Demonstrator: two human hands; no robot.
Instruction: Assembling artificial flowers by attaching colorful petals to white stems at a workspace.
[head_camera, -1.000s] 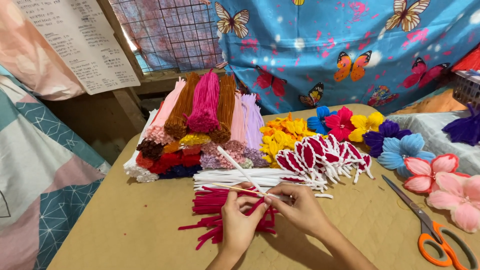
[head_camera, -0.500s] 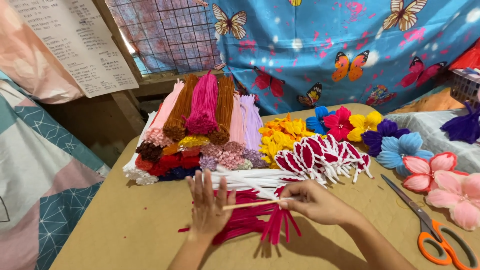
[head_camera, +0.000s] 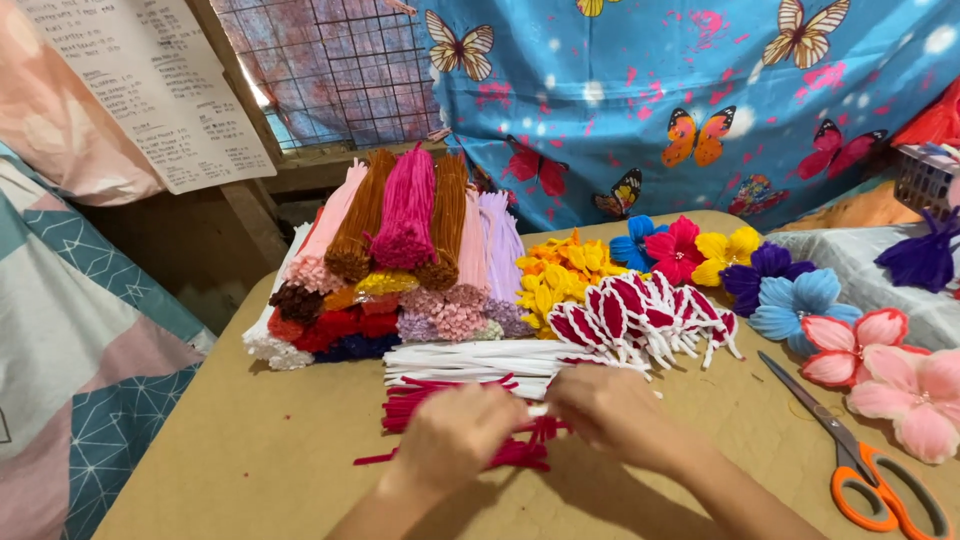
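We see our left hand (head_camera: 455, 435) and right hand (head_camera: 605, 410) close together low on the tan surface (head_camera: 250, 450), both pinched on red pipe cleaners (head_camera: 450, 400) lying beneath them. White pipe cleaners (head_camera: 470, 362) lie just behind; orange-handled scissors (head_camera: 860, 465) rest at right.

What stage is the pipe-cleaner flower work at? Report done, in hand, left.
Done: red-and-white petals and finished flowers lie on the table. In hand: left hand and right hand meet over red stems. Left: white stems and stacked bundles lie unshaped.
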